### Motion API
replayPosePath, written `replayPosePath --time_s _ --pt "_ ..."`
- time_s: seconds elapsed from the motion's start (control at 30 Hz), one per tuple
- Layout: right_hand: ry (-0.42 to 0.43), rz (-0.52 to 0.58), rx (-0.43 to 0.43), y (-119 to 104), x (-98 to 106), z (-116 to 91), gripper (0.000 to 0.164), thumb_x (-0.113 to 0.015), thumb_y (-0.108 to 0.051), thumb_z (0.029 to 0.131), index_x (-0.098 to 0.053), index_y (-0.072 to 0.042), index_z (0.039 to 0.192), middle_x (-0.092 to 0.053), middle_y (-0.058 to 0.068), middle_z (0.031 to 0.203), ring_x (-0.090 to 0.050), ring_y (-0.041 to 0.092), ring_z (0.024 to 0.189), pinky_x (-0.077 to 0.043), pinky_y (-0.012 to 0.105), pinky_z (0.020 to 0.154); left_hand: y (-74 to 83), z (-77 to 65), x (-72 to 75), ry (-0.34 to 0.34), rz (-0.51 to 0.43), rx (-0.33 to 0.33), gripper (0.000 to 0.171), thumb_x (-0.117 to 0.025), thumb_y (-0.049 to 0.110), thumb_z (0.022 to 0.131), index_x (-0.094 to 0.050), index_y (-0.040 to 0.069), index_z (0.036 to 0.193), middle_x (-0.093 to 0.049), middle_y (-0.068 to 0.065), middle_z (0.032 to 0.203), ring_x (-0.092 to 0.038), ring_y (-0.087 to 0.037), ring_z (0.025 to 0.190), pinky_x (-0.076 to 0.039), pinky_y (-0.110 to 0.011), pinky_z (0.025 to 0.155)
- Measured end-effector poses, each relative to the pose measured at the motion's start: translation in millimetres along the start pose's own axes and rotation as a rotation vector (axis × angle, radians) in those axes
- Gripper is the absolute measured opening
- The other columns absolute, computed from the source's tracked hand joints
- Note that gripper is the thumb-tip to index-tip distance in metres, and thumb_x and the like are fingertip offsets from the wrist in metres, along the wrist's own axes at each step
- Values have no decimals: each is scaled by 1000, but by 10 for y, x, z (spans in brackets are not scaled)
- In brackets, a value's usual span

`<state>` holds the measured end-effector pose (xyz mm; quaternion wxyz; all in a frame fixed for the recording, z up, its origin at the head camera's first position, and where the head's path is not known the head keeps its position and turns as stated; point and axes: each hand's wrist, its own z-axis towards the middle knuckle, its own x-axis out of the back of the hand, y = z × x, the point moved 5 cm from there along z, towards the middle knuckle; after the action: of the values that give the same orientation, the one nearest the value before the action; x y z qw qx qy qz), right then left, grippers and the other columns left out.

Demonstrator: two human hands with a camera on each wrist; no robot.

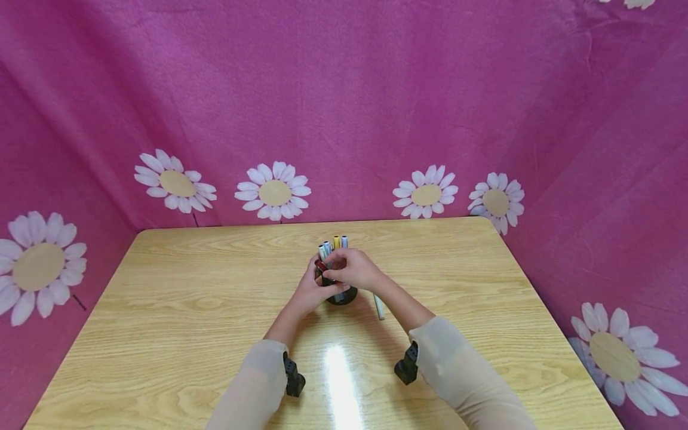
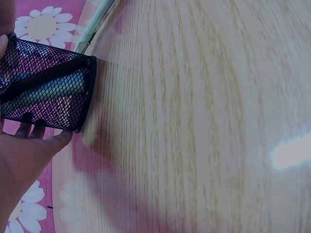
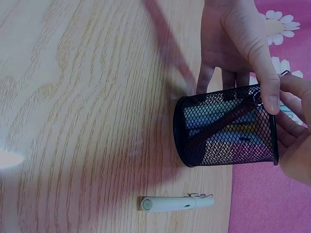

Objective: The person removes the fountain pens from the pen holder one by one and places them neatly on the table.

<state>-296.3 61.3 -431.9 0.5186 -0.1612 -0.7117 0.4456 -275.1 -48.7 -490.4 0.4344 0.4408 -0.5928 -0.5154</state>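
Observation:
A black wire-mesh pen cup [image 3: 223, 131] stands on the table with several pens in it. My left hand [image 1: 312, 291] grips it from the left, fingers around the mesh and thumb at the rim in the right wrist view. A dark red pen [image 1: 321, 265] slants inside the cup, its upper end sticking out over the rim. Above the opening, my right hand [image 1: 353, 269] pinches this pen near its top. Pale and yellow pens [image 1: 336, 242] rise behind the fingers. To the right of the cup, a pale green pen [image 3: 177, 203] with a clip lies on the wood.
The wooden table [image 1: 215, 269] reaches to a pink curtain [image 1: 344, 107] with white daisies at the back and sides. Light glares off the tabletop near its front. Black wrist cameras [image 1: 294, 379] sit on both sleeves.

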Motion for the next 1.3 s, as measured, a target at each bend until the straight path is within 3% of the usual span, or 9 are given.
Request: replayPosePath --time_s 0.27,0.63,0.87,1.3 --pt "-11 2 8 -17 -34 16 21 -71 -16 82 -67 -7 100 -67 3 83 -58 9 75 -48 22 65 -34 21 -2 5 -10 -25 88 -73 11 79 -18 19 147 -41 -10 143 -40 -25 131 -38 -44 105" --pt "-27 -15 8 -21 -53 45 17 -69 -14 83 -69 -6 98 -69 6 92 -60 9 81 -49 20 69 221 -136 -5 -45 -10 20 92 -71 11 80 -11 12 150 -32 -17 148 -32 -30 136 -35 -46 108" --pt "-2 -15 19 -29 -36 19 18 -68 -17 85 -68 -7 100 -69 5 91 -60 10 82 -49 22 71 -41 11 16 8 28 -4 90 -72 18 81 -14 22 149 -30 -8 150 -29 -28 138 -32 -49 109" --pt "61 -7 44 -15 37 -1 25 -65 -19 86 -66 -4 107 -67 9 97 -62 16 86 -52 27 75 6 -4 6 -3 21 5 94 -75 18 80 -12 22 150 -25 -8 153 -29 -33 138 -34 -49 108"
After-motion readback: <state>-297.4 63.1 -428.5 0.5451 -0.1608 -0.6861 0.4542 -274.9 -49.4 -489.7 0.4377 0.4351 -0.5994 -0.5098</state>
